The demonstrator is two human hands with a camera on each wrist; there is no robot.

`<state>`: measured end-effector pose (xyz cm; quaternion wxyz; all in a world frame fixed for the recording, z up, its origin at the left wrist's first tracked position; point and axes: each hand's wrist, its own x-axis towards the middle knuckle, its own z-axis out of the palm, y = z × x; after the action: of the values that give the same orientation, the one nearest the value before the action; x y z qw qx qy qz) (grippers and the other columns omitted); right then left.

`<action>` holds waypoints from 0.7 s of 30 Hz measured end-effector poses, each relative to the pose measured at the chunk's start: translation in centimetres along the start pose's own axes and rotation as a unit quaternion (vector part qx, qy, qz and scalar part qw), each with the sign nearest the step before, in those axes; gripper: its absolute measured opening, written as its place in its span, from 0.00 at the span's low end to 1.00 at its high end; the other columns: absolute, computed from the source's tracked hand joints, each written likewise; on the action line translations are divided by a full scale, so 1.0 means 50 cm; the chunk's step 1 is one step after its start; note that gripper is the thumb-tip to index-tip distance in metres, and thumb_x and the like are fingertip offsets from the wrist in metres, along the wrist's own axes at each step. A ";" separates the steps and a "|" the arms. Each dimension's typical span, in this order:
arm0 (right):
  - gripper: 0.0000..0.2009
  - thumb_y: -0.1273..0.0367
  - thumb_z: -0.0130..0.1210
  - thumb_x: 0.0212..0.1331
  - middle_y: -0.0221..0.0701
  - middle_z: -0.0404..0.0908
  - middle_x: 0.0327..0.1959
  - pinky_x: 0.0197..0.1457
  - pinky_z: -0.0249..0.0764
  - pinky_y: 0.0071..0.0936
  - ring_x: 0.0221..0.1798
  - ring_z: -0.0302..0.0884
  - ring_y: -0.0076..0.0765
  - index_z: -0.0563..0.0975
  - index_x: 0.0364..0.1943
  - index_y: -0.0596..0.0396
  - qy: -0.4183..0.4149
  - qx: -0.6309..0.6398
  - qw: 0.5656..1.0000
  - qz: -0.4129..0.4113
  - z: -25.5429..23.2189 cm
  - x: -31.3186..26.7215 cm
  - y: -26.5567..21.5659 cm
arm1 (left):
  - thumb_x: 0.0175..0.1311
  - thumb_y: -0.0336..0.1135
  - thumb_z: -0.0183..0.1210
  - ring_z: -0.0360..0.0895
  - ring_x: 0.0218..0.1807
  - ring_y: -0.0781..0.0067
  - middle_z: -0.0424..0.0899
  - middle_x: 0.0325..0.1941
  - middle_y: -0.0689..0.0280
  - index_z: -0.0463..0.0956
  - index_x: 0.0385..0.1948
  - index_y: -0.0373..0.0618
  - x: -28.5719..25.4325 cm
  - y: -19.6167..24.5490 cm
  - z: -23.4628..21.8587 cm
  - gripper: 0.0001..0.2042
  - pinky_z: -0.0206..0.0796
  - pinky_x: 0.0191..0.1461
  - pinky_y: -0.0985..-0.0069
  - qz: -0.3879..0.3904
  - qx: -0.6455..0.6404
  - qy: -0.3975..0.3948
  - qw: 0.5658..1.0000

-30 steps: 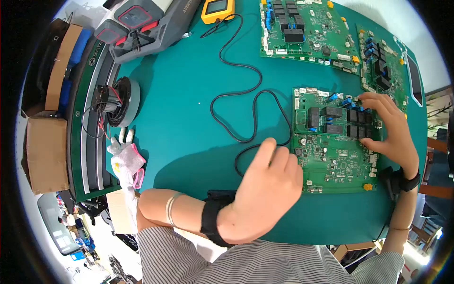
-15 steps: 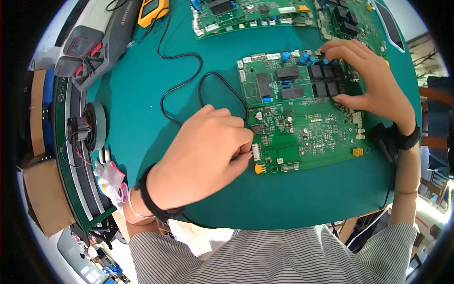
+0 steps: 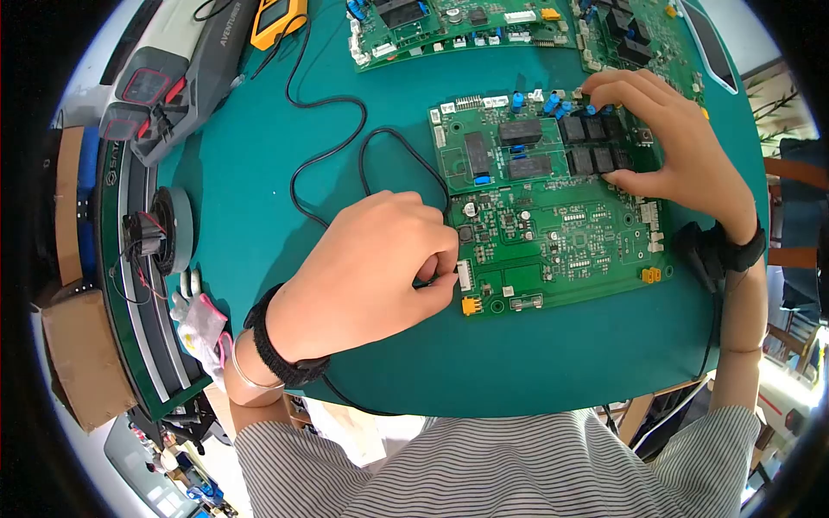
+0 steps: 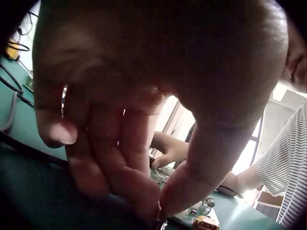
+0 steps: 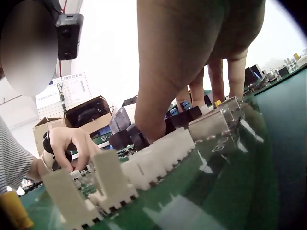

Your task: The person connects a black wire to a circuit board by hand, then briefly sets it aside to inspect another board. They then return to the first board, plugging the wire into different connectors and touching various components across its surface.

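Note:
A green circuit board (image 3: 596,268) lies on the green table in front of me. At its left edge, my left hand (image 3: 371,268) brings thumb and forefinger together beside a white connector (image 3: 465,275). In the left wrist view those fingertips (image 4: 168,203) pinch something small; I cannot tell what, as they cover it. A black cable (image 3: 406,142) runs behind this hand. My right hand (image 3: 678,147) spans the black relays (image 3: 596,145) at the board's upper right, gripping there. Its thumb (image 5: 153,120) is on their near side, its fingers by the blue capacitors (image 3: 553,104).
More circuit boards (image 3: 466,39) lie at the back and back right (image 3: 643,52), near a phone-like slab (image 3: 710,43). A yellow meter (image 3: 278,22) stands at the back left. Along the left are a grey wheel-like part (image 3: 177,231), a glove (image 3: 203,324) and a grey machine (image 3: 186,82).
Over the last second the head view has shifted. My left hand has come to the board's left edge, thumb and forefinger closing there. The right hand stays at the relays.

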<state>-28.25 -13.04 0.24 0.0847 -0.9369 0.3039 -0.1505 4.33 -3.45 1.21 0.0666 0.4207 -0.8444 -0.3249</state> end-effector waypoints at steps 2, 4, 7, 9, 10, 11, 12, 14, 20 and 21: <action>0.28 0.69 0.72 0.43 0.31 0.80 0.60 0.63 0.77 0.41 0.61 0.77 0.47 0.75 0.53 0.51 -0.002 0.001 1.000 -0.001 0.000 0.001 -0.001 | 0.51 0.26 0.67 0.75 0.32 0.63 0.78 0.24 0.68 0.79 0.23 0.44 -0.001 0.005 0.004 0.05 0.65 0.40 0.65 0.005 0.009 0.012 1.000; 0.27 0.69 0.72 0.43 0.30 0.81 0.59 0.62 0.77 0.40 0.60 0.77 0.46 0.75 0.52 0.51 -0.002 0.004 1.000 0.006 0.000 0.001 -0.001 | 0.51 0.26 0.67 0.75 0.32 0.63 0.78 0.24 0.68 0.78 0.23 0.44 -0.002 0.014 0.009 0.05 0.64 0.40 0.65 0.010 0.019 0.024 0.999; 0.27 0.69 0.71 0.43 0.30 0.81 0.59 0.62 0.77 0.40 0.60 0.77 0.46 0.75 0.52 0.51 0.000 0.006 1.000 0.002 0.001 0.001 -0.001 | 0.51 0.26 0.66 0.74 0.32 0.63 0.77 0.23 0.68 0.77 0.24 0.44 -0.007 0.034 0.012 0.06 0.64 0.39 0.65 0.000 0.076 0.049 0.996; 0.27 0.69 0.71 0.43 0.30 0.81 0.59 0.62 0.77 0.40 0.60 0.77 0.46 0.76 0.52 0.51 0.003 0.008 1.000 0.001 0.003 0.001 -0.001 | 0.53 0.25 0.65 0.75 0.32 0.61 0.78 0.25 0.67 0.77 0.28 0.45 -0.012 0.042 0.011 0.06 0.64 0.39 0.65 0.000 0.118 0.065 0.991; 0.27 0.69 0.71 0.43 0.30 0.81 0.59 0.62 0.77 0.40 0.60 0.77 0.46 0.76 0.52 0.51 0.006 0.010 1.000 0.002 0.004 0.001 -0.001 | 0.53 0.25 0.65 0.75 0.32 0.61 0.78 0.25 0.67 0.77 0.28 0.45 -0.013 0.044 0.010 0.06 0.64 0.39 0.65 0.000 0.118 0.065 0.991; 0.27 0.69 0.71 0.43 0.30 0.81 0.59 0.62 0.77 0.40 0.60 0.77 0.46 0.76 0.52 0.51 0.006 0.010 1.000 0.002 0.003 0.001 -0.001 | 0.54 0.26 0.65 0.76 0.32 0.61 0.78 0.25 0.66 0.77 0.29 0.45 -0.014 0.045 0.008 0.06 0.64 0.38 0.64 -0.010 0.113 0.083 0.990; 0.27 0.68 0.71 0.43 0.30 0.81 0.59 0.62 0.77 0.41 0.60 0.77 0.46 0.76 0.52 0.51 0.005 0.007 1.000 0.002 0.003 0.001 -0.001 | 0.55 0.26 0.65 0.76 0.32 0.60 0.78 0.26 0.65 0.77 0.31 0.45 -0.015 0.047 0.005 0.06 0.65 0.38 0.64 -0.019 0.107 0.102 0.989; 0.27 0.68 0.71 0.43 0.30 0.80 0.59 0.63 0.76 0.41 0.60 0.77 0.46 0.76 0.52 0.51 0.005 0.005 1.000 0.003 0.003 0.000 -0.001 | 0.56 0.26 0.66 0.76 0.32 0.59 0.78 0.26 0.65 0.77 0.31 0.46 -0.022 0.055 -0.001 0.06 0.65 0.37 0.63 -0.036 0.118 0.095 0.988; 0.27 0.68 0.71 0.43 0.30 0.80 0.59 0.63 0.76 0.41 0.60 0.76 0.46 0.76 0.52 0.50 0.003 0.004 1.000 0.005 0.003 -0.001 -0.002 | 0.56 0.27 0.67 0.78 0.35 0.57 0.78 0.29 0.64 0.77 0.31 0.45 -0.039 0.066 -0.015 0.07 0.69 0.37 0.60 -0.054 0.131 0.043 0.989; 0.27 0.68 0.71 0.43 0.30 0.80 0.59 0.63 0.76 0.41 0.60 0.76 0.46 0.75 0.52 0.50 0.000 0.001 1.000 0.005 0.002 0.000 -0.001 | 0.55 0.27 0.67 0.79 0.36 0.56 0.78 0.30 0.63 0.77 0.31 0.44 -0.040 0.066 -0.017 0.07 0.69 0.37 0.59 -0.045 0.136 0.018 0.990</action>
<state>-28.19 -12.97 0.15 0.0867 -0.9353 0.3080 -0.1508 3.72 -0.94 4.17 0.0099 0.4690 -0.8597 -0.2020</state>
